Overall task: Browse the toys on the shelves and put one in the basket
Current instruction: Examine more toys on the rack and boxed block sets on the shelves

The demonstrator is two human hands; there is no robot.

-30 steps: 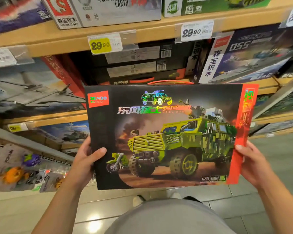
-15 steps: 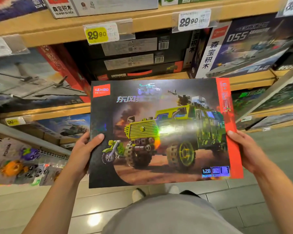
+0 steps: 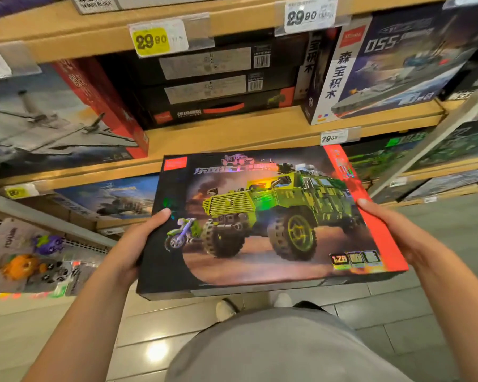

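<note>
Below the shelf (image 3: 232, 133), the left hand (image 3: 133, 244) and right hand (image 3: 392, 230) grip opposite edges of the tilted toy box (image 3: 260, 221).

place: toy shop | evidence: wooden shelves (image 3: 232, 130) of boxed sets; price tags (image 3: 158, 40)

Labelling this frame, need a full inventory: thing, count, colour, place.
flat black toy box with green armoured truck art: 1, black and red, held centre
black stacked boxes: 3, middle shelf
warship box: 1, blue-white, shelf right
grey jet box: 1, red-edged, shelf left
yellow price tag: 1, upper shelf edge
white price tag: 1, upper shelf edge
left hand: grips box's left edge
right hand: grips box's right edge
</note>
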